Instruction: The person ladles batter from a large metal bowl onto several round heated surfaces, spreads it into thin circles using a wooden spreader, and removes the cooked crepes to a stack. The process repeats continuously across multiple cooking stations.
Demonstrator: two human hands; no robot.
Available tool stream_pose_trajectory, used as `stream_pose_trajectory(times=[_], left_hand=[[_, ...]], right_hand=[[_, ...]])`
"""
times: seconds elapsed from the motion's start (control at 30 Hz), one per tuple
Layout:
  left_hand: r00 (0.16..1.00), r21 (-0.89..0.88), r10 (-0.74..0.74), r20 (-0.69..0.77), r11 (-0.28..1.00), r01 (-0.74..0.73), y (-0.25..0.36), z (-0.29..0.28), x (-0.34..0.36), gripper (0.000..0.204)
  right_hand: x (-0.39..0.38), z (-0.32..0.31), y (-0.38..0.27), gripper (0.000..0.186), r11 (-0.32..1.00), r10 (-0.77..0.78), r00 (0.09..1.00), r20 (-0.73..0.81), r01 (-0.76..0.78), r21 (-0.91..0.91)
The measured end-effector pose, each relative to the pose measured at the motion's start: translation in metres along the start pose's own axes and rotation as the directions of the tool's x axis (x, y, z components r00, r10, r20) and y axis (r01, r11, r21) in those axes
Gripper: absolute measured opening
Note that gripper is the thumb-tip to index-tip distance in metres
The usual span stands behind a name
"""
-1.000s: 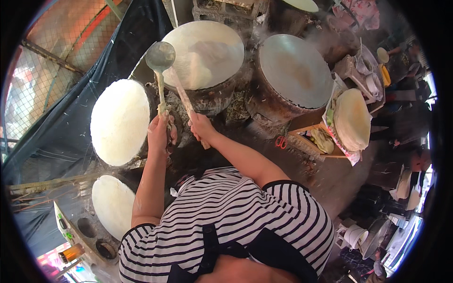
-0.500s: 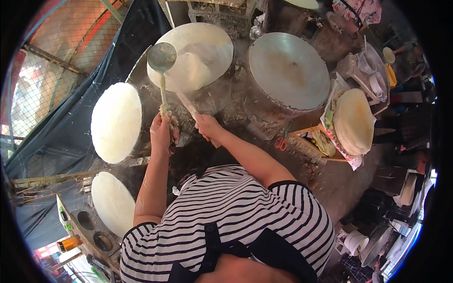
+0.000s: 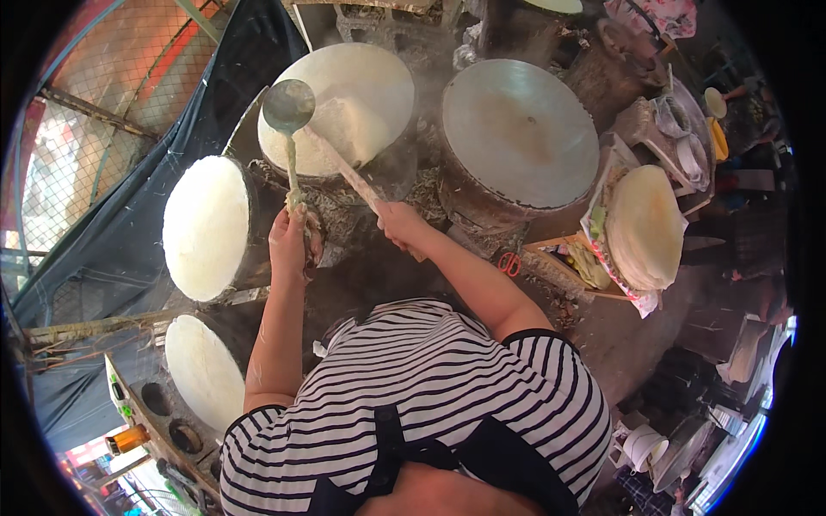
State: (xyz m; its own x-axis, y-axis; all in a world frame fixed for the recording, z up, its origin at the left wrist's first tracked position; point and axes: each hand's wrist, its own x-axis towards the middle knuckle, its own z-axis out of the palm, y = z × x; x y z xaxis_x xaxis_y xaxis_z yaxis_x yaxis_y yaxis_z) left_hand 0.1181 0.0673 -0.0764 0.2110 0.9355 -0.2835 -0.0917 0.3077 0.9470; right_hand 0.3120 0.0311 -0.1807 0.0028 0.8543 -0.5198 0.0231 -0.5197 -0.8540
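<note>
My left hand is closed round the handle of a ladle, its dark round bowl held up over the left edge of a wide round pan. Pale smears coat the ladle's handle. My right hand grips a wooden paddle, which slants up to the left. Its far end meets a thick white mound in the pan; whether the tip is inside or under it I cannot tell. The mound looks like batter or dough and reaches the pan's near right edge.
A second wide griddle stands to the right, browned in its middle. Beyond it sits a stack of round flatbreads on patterned cloth. Red-handled scissors lie near a wooden box. White round sheets are at the left, beside dark sheeting.
My right hand has shifted right with the paddle, and more of the paddle shows. The white mound has spread toward the pan's near right edge. My left hand stays nearly still with the ladle.
</note>
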Motion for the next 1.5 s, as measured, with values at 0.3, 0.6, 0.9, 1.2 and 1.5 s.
stream_pose_trajectory(times=[0.3, 0.6, 0.9, 1.2, 1.5], left_hand=[[0.997, -0.009, 0.003, -0.078, 1.0, -0.004, 0.0, 0.003, -0.003, 0.021], [0.997, -0.052, -0.03, -0.07, 0.998, 0.026, 0.004, -0.018, 0.013, 0.021], [0.997, -0.057, -0.065, -0.03, 0.996, 0.063, 0.016, -0.053, 0.028, 0.021], [0.996, 0.017, -0.092, -0.014, 0.996, 0.092, 0.024, -0.091, 0.039, 0.027], [0.996, -0.057, -0.092, -0.002, 0.994, 0.092, 0.02, -0.097, 0.052, 0.028]], right_hand=[[0.031, -0.078, -0.033, 0.046, 0.995, 0.002, 0.991, -0.135, -0.016, -0.102], [0.063, -0.079, 0.015, 0.022, 0.427, -0.564, 0.825, -0.045, 0.244, -0.871], [0.035, -0.063, 0.009, 0.026, 0.41, -0.439, 0.885, -0.153, 0.046, -0.911], [0.072, -0.073, -0.041, 0.018, 0.512, -0.392, 0.799, -0.456, -0.222, -0.83], [0.063, -0.038, -0.068, 0.042, 0.625, -0.48, 0.684, -0.549, -0.172, -0.761]])
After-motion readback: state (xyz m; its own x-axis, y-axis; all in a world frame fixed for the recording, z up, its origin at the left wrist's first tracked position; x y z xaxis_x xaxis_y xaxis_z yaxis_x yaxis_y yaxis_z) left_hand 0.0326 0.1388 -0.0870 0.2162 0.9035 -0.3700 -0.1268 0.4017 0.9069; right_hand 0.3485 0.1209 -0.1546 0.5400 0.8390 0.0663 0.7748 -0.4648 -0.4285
